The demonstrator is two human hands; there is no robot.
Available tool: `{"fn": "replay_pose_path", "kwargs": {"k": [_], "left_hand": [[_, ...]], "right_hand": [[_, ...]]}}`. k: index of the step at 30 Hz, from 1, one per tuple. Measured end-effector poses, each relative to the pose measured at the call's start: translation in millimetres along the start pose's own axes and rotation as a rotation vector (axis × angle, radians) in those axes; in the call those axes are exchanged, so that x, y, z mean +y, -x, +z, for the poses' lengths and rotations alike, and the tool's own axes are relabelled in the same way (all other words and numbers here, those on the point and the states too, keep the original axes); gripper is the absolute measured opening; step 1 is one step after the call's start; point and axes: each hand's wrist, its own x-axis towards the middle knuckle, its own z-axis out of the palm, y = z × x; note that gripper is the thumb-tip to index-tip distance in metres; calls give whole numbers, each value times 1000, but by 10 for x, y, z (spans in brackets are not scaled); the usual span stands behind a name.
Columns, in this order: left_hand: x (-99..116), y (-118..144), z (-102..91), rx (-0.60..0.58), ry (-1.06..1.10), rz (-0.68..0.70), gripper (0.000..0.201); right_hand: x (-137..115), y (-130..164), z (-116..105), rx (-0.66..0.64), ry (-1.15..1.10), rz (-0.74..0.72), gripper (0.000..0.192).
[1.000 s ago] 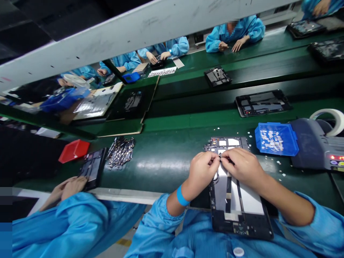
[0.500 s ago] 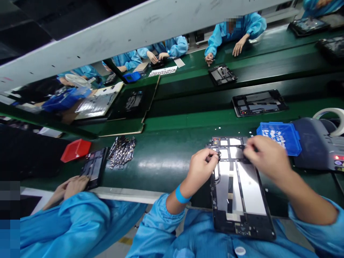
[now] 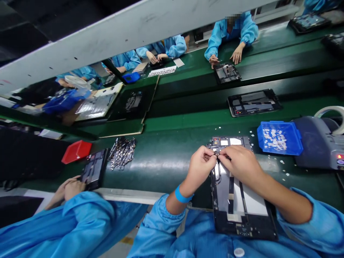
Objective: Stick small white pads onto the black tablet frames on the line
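Returning from blue tray [image 3: 279, 138], right hand [image 3: 240, 163] — meeting left hand [image 3: 200, 166], over tablet frame [image 3: 239, 193]

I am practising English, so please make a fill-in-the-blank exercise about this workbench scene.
1. Both hands meet over the far end of the open ___ frame.
2. The left hand has a ___ wristband.
3. The tray of small white pieces beside the right hand is ___.
4. The conveyor belt is ___.

Missing words: tablet; blue; blue; green

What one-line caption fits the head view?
Left hand and right hand pinch a small part over an open tablet frame.
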Motion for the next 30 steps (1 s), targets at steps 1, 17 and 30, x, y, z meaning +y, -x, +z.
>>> {"fn": "replay_pose_path", "kwargs": {"k": [1,17,30], "left_hand": [[9,20,9,9,-25,21,4],[41,51,44,42,-144,131,11],[34,95,94,98,-213,243,11]], "right_hand": [[1,-6,25,-3,7,3,18],[90,-37,-92,-58,-213,67,19],[14,66,59,155,152,-68,20]]}}
